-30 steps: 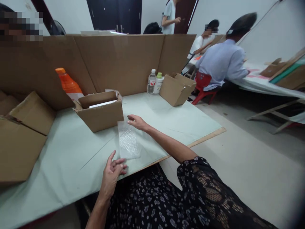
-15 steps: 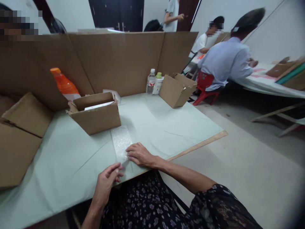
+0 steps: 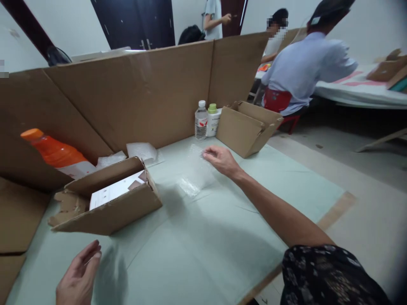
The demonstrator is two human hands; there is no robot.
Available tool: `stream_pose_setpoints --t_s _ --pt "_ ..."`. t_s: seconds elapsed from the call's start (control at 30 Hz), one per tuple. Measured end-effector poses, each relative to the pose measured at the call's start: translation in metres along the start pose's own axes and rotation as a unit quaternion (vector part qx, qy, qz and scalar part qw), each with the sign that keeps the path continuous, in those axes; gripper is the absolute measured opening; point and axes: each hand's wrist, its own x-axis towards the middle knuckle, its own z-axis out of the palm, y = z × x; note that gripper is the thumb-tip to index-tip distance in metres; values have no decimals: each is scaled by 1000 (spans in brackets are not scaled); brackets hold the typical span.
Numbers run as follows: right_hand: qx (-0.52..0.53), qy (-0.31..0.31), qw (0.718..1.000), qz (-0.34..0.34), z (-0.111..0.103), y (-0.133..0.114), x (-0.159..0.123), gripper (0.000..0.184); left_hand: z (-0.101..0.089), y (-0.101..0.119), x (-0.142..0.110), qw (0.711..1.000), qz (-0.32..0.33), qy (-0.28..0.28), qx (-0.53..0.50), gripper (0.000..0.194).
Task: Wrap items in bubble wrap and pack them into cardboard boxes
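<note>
My right hand [image 3: 222, 161] is closed on the edge of a clear bubble wrap bag [image 3: 194, 171], which hangs just over or on the pale green tabletop [image 3: 203, 237]. Lower left, my left hand [image 3: 79, 271] is empty, with its thumb and fingers apart. It is nearest to an open cardboard box [image 3: 111, 220] that holds white boxes [image 3: 112, 190]. More bubble wrap [image 3: 143, 152] lies behind that box, against the cardboard screen.
A cardboard screen [image 3: 136, 93] closes off the table's far side. Before it stand an orange bottle [image 3: 57, 150], a water bottle [image 3: 201, 120], a white bottle with green cap [image 3: 213, 120] and another open cardboard box [image 3: 238, 129]. Co-workers sit beyond, one in light blue [image 3: 308, 67].
My right hand has lifted the bubble wrap bag and carried it forward, away from the table's near edge. My left hand has let go and moved left. The view has turned left.
</note>
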Motion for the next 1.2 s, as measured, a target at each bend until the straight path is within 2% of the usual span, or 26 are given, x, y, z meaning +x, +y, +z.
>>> stream_pose_setpoints --t_s 0.07,0.1,0.2,0.27,0.3,0.37,0.43,0.47,0.53,0.6,0.67,0.73,0.8,0.9,0.97,1.03,1.13,1.2 --pt "-128 31 989 -62 23 4 23 28 17 1 8 998 23 18 63 56" --pt "-169 24 981 -90 39 5 33 32 26 -2 10 994 49 30 96 53" --pt "-225 -87 956 -169 106 2 60 36 46 -15 10 973 133 64 176 47" --pt "-249 -137 938 -197 153 -4 79 38 53 -22 7 966 161 83 184 44" --pt "-251 -147 937 -194 174 -6 89 39 54 -24 5 965 169 93 178 42" --pt "-219 -143 953 -154 205 -10 111 29 54 -25 3 962 185 112 168 38" --pt "-183 -120 970 -103 215 -12 131 15 52 -25 3 959 193 121 171 38" --pt "-164 -99 978 -81 211 -13 137 14 50 -25 5 960 189 116 171 38" --pt "-46 -34 998 -18 189 -15 142 16 46 -27 9 967 172 93 163 39" --pt "135 31 988 62 153 -20 130 12 43 -29 14 976 143 63 149 42" --pt "257 59 957 121 115 -25 99 11 42 -25 17 983 111 49 140 45" --pt "268 52 951 144 84 -27 53 19 42 -14 12 986 87 54 131 49" --pt "277 40 945 170 64 -26 -1 30 39 4 -3 986 96 79 113 53" --pt "291 -2 929 229 53 -24 -76 36 32 30 -41 972 193 104 87 49" --pt "297 -38 918 260 51 -31 -109 37 33 40 -72 956 276 64 77 43" --pt "294 -74 920 249 53 -47 -126 35 45 44 -104 946 318 -17 66 52" --pt "291 -139 930 176 56 -80 -134 31 77 40 -137 948 286 -126 62 91" --pt "292 -185 929 128 55 -100 -137 31 94 35 -143 962 221 -151 50 95"
